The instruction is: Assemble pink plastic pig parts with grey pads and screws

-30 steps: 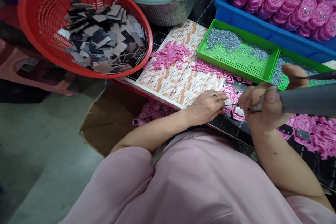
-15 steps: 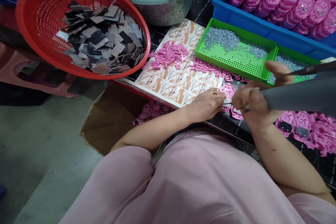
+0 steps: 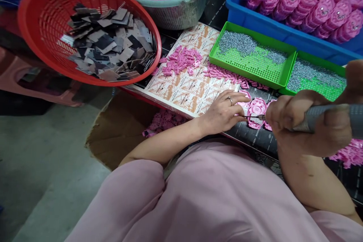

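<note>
My left hand (image 3: pixel 224 109), a ring on one finger, rests at the table's front edge. Its bent fingers hold a pink plastic casing (image 3: pixel 244 97), partly hidden under them. My right hand (image 3: pixel 303 121) is wrapped round a grey electric screwdriver (image 3: pixel 314 118), held nearly level. Its thin bit (image 3: pixel 252 117) points left and reaches my left fingertips; what the tip touches is hidden. Beneath the bit lies another pink casing (image 3: pixel 258 107), with part of a third to its right. Green trays of small silver screws (image 3: pixel 238 43) stand just beyond my hands.
A red basket (image 3: pixel 89 79) of grey and black plates stands at left. Behind are a pale green basket (image 3: pixel 176 13) of pink parts and a blue crate (image 3: pixel 255 22) of stacked casings. Loose pink pieces (image 3: pixel 181 59) lie on patterned board (image 3: pixel 184 90). An open carton (image 3: pixel 107 128) sits below.
My right hand and the screwdriver have shifted right and slightly down, uncovering the casing beside my left hand. My left hand has moved slightly left.
</note>
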The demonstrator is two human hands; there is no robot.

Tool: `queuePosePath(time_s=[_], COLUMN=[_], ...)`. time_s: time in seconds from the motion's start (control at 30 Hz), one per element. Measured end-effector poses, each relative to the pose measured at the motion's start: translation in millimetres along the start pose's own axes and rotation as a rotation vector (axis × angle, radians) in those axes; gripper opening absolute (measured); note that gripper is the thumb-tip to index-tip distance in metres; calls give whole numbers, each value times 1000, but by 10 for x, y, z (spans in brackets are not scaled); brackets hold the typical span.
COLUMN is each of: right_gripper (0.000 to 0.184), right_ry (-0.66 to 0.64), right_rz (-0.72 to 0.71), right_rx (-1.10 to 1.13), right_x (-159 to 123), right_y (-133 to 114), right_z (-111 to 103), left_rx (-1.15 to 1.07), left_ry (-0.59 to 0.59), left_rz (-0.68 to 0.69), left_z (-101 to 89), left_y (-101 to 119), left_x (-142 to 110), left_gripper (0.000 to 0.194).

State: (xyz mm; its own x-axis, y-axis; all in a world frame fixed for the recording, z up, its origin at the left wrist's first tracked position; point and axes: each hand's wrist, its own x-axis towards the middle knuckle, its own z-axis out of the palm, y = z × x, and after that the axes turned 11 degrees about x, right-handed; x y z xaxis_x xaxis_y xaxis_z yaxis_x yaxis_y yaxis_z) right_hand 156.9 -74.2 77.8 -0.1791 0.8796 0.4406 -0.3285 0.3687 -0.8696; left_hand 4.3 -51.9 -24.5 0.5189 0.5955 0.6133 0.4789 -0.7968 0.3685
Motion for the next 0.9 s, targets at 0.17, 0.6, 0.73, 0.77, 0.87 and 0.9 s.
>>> queuePosePath(time_s=[0.17, 0.6, 0.73, 0.77, 0.87, 0.9], right_gripper=[4, 33, 14, 10, 12, 15], right_ry=[91, 214, 160, 153, 189, 204], right_rz=[-64, -110, -128, -126, -86, -64], right_rx=[84, -97, -73, -61, -62, -79], right_x=[-12, 152, 172, 175, 166, 160], right_y=[44, 510, 527, 526, 520, 521], right_z=[96, 39, 45, 47, 63, 67], left_rx=[-19, 333, 343, 343, 349, 356], left_ry=[8, -231, -258, -261, -262, -257], left_rz=[-26, 38, 19, 9, -7, -5], left_z=[20, 2, 87, 101, 123, 126], left_y=[-14, -4, 2, 1, 1, 3], left_x=[-32, -218, -217, -219, -228, -231], left_gripper=[24, 31, 32, 32, 32, 32])
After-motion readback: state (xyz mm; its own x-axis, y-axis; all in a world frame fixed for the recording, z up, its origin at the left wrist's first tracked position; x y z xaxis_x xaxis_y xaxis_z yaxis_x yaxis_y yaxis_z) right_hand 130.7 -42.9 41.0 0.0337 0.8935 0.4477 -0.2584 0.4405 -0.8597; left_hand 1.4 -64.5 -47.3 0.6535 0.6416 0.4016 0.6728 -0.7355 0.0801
